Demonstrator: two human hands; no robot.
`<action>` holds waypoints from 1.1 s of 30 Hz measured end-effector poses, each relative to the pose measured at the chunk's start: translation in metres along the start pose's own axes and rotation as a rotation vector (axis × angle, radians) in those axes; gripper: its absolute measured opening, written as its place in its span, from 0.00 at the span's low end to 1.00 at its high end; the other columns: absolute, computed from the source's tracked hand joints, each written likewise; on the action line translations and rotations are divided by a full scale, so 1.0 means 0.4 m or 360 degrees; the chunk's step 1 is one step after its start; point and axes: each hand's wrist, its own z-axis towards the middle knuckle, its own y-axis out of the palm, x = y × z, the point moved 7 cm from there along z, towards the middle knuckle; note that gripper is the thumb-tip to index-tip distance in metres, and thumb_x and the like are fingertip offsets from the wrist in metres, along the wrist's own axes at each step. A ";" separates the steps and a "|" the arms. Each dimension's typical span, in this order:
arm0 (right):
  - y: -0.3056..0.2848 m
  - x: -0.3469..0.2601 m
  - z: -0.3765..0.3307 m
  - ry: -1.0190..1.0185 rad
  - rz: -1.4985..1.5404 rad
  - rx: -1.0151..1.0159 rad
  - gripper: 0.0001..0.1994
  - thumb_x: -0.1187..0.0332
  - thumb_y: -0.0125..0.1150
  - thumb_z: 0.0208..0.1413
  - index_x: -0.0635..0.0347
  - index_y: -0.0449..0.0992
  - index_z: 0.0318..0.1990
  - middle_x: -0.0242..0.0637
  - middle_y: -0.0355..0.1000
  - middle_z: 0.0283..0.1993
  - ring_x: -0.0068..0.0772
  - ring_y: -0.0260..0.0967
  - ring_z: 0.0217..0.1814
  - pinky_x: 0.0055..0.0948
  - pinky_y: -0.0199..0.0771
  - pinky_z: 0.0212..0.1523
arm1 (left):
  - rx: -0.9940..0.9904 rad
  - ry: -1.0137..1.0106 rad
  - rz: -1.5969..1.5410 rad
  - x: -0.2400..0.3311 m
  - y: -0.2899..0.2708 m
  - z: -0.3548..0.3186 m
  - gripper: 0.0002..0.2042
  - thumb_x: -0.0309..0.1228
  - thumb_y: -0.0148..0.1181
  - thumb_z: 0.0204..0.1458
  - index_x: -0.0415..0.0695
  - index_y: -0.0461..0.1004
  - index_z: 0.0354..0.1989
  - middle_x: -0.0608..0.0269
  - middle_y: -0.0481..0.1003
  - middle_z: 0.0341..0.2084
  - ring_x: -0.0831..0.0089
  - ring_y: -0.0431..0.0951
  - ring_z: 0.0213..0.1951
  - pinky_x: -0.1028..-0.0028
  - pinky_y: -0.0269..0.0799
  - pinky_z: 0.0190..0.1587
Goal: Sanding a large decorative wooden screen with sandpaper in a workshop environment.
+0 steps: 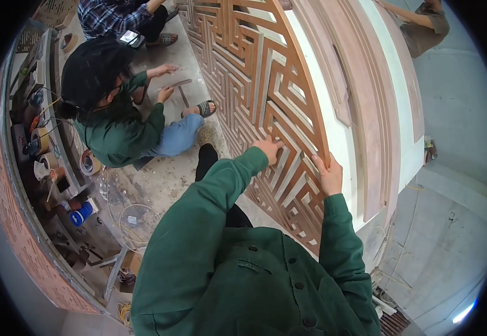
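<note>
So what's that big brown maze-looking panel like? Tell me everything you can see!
The lattice panel is big, brown and looks wooden. Narrow strips turn square corners like a maze, with open gaps between them. Its smooth rim looks curved, though the lens bends edges. The panel runs off the picture's top, with floor to its left. The left hand rests on the strips; the right hand grips the rim. How it's supported is hard to tell.

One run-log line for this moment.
left hand: on lattice panel | right hand: gripping panel's curved edge | green-clad co-worker: at left
</note>
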 end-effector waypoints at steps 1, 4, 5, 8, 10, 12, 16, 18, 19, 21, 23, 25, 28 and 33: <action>0.000 -0.003 0.000 -0.0003 -0.0002 -0.0005 0.17 0.56 0.55 0.50 0.64 0.72 0.36 0.45 0.71 0.26 0.35 0.69 0.28 0.29 0.66 0.32 | 0.0008 -0.0009 0.0056 -0.018 -0.002 0.022 0.26 0.33 0.48 0.43 0.56 0.59 0.56 0.40 0.61 0.49 0.51 0.73 0.40 0.59 0.69 0.40; 0.000 -0.008 -0.004 0.0010 0.0066 -0.0009 0.17 0.56 0.55 0.50 0.64 0.72 0.36 0.45 0.72 0.26 0.35 0.69 0.27 0.29 0.66 0.32 | -0.0035 -0.0051 0.0001 -0.027 0.035 0.043 0.27 0.32 0.50 0.42 0.56 0.59 0.55 0.42 0.62 0.47 0.52 0.72 0.40 0.60 0.69 0.39; -0.004 -0.009 0.000 0.0032 0.0101 0.0000 0.17 0.56 0.56 0.50 0.64 0.72 0.36 0.44 0.72 0.26 0.35 0.69 0.27 0.29 0.66 0.32 | 0.0040 -0.0098 -0.0022 -0.025 0.041 0.038 0.28 0.32 0.52 0.40 0.57 0.59 0.55 0.44 0.63 0.46 0.53 0.72 0.40 0.60 0.69 0.39; -0.008 0.013 0.001 0.0037 0.0056 0.0005 0.17 0.57 0.56 0.50 0.64 0.72 0.37 0.43 0.72 0.26 0.33 0.69 0.28 0.28 0.66 0.33 | 0.0100 -0.0097 -0.0139 0.038 0.053 -0.022 0.30 0.31 0.51 0.40 0.58 0.57 0.57 0.41 0.61 0.49 0.50 0.73 0.39 0.60 0.69 0.40; -0.008 0.017 0.003 0.0034 0.0026 -0.0003 0.16 0.58 0.56 0.50 0.63 0.72 0.37 0.43 0.72 0.27 0.33 0.69 0.28 0.28 0.66 0.33 | 0.0105 -0.0083 -0.0132 0.028 0.040 -0.015 0.31 0.30 0.50 0.41 0.60 0.55 0.58 0.41 0.61 0.48 0.50 0.73 0.38 0.59 0.69 0.39; -0.003 0.005 0.001 0.0015 0.0092 0.0005 0.16 0.57 0.56 0.50 0.63 0.72 0.37 0.43 0.72 0.27 0.33 0.69 0.29 0.28 0.66 0.33 | 0.0019 -0.0083 -0.0026 -0.010 0.020 0.003 0.26 0.30 0.47 0.46 0.60 0.54 0.58 0.36 0.58 0.50 0.49 0.73 0.40 0.60 0.70 0.40; 0.002 0.023 0.007 0.0029 0.0095 0.0014 0.17 0.57 0.56 0.50 0.63 0.72 0.37 0.44 0.72 0.28 0.34 0.69 0.29 0.28 0.66 0.34 | 0.0026 -0.0131 -0.0169 -0.013 0.027 -0.003 0.25 0.29 0.43 0.48 0.60 0.55 0.58 0.37 0.58 0.51 0.47 0.71 0.43 0.58 0.70 0.40; -0.001 0.023 0.004 0.0021 0.0088 0.0022 0.17 0.57 0.56 0.50 0.63 0.72 0.37 0.44 0.72 0.28 0.34 0.69 0.29 0.28 0.66 0.34 | 0.0012 -0.0186 -0.0164 0.016 0.035 -0.019 0.26 0.29 0.43 0.47 0.62 0.55 0.58 0.37 0.58 0.51 0.47 0.70 0.44 0.59 0.69 0.43; -0.004 0.024 0.003 0.0019 0.0084 0.0032 0.17 0.57 0.56 0.50 0.63 0.72 0.37 0.44 0.72 0.28 0.34 0.69 0.29 0.29 0.66 0.34 | -0.0010 -0.0107 -0.0135 0.034 0.035 -0.018 0.26 0.29 0.43 0.48 0.62 0.55 0.58 0.38 0.57 0.52 0.48 0.70 0.44 0.60 0.68 0.44; -0.009 0.015 -0.001 0.0045 0.0084 0.0032 0.17 0.58 0.56 0.50 0.64 0.72 0.37 0.44 0.72 0.28 0.35 0.69 0.29 0.29 0.66 0.34 | -0.0061 0.0014 -0.0105 0.035 0.018 -0.014 0.25 0.29 0.41 0.48 0.63 0.56 0.58 0.38 0.55 0.54 0.49 0.71 0.43 0.61 0.68 0.44; -0.014 -0.003 -0.001 0.0061 0.0148 -0.0011 0.17 0.57 0.56 0.50 0.64 0.72 0.37 0.45 0.72 0.28 0.36 0.69 0.29 0.29 0.67 0.34 | -0.0113 -0.0045 -0.0107 -0.005 -0.003 0.014 0.25 0.29 0.40 0.49 0.62 0.56 0.58 0.38 0.55 0.54 0.49 0.72 0.42 0.61 0.69 0.43; 0.002 -0.002 0.014 -0.0011 0.0095 0.0004 0.17 0.56 0.55 0.50 0.63 0.72 0.38 0.45 0.72 0.28 0.36 0.70 0.30 0.29 0.67 0.34 | -0.0036 -0.0115 -0.0007 -0.055 0.004 0.046 0.26 0.28 0.44 0.45 0.60 0.57 0.57 0.50 0.61 0.52 0.51 0.73 0.36 0.58 0.70 0.36; 0.003 0.008 0.016 0.0015 0.0081 -0.0011 0.18 0.55 0.55 0.49 0.63 0.72 0.37 0.47 0.72 0.29 0.38 0.70 0.30 0.30 0.67 0.34 | -0.0008 -0.0148 -0.0144 -0.036 0.044 0.048 0.27 0.26 0.44 0.45 0.61 0.57 0.57 0.44 0.63 0.48 0.50 0.71 0.40 0.58 0.68 0.41; -0.006 0.030 0.006 -0.0014 0.0035 0.0008 0.19 0.54 0.55 0.49 0.62 0.72 0.39 0.50 0.71 0.29 0.46 0.70 0.32 0.34 0.67 0.33 | -0.0005 0.0020 0.0026 0.003 0.034 0.019 0.30 0.28 0.46 0.44 0.67 0.53 0.59 0.41 0.65 0.44 0.51 0.73 0.36 0.59 0.71 0.34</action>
